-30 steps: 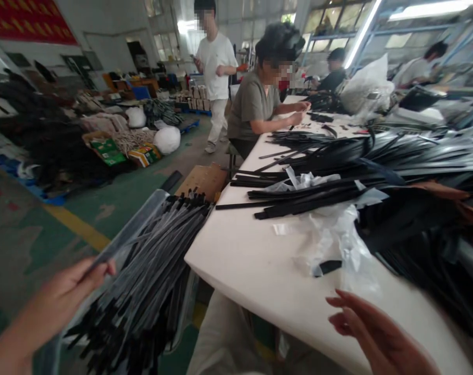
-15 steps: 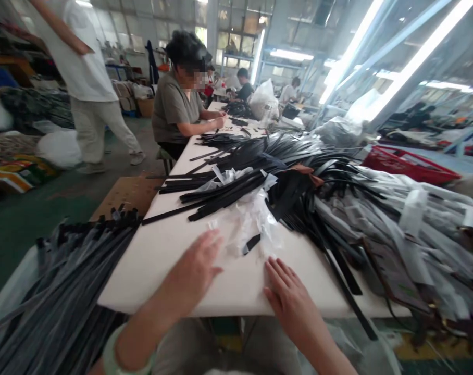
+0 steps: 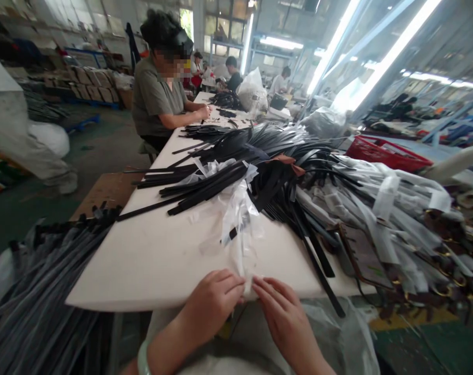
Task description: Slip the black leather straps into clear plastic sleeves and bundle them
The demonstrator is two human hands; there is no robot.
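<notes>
At the near edge of the white table [image 3: 150, 271], my left hand [image 3: 216, 302] is closed, its fingers curled around the near end of a clear plastic bag [image 3: 242, 213]. Facing it a short way off, my right hand [image 3: 281, 307] has its fingers pressed together at the same end of the plastic; its thumb is hidden. The crumpled plastic runs away from my fingertips in a narrow strip and widens farther up the table. A small black piece [image 3: 232, 234] shows at the plastic. Beyond lie bundled black straps [image 3: 205, 187].
More black straps [image 3: 57, 276] fill the lower left beside the table. Plastic-wrapped straps [image 3: 393, 208] heap on the right, near a brown flat case [image 3: 365, 255]. A red basket [image 3: 388, 153] stands behind. A co-worker [image 3: 158, 99] sits at the left side; another person [image 3: 21, 130] stands farther left.
My left hand has come down and right to the table's near edge. My right hand has drawn nearer to it. The plastic now stretches toward me. The view has turned slightly right.
</notes>
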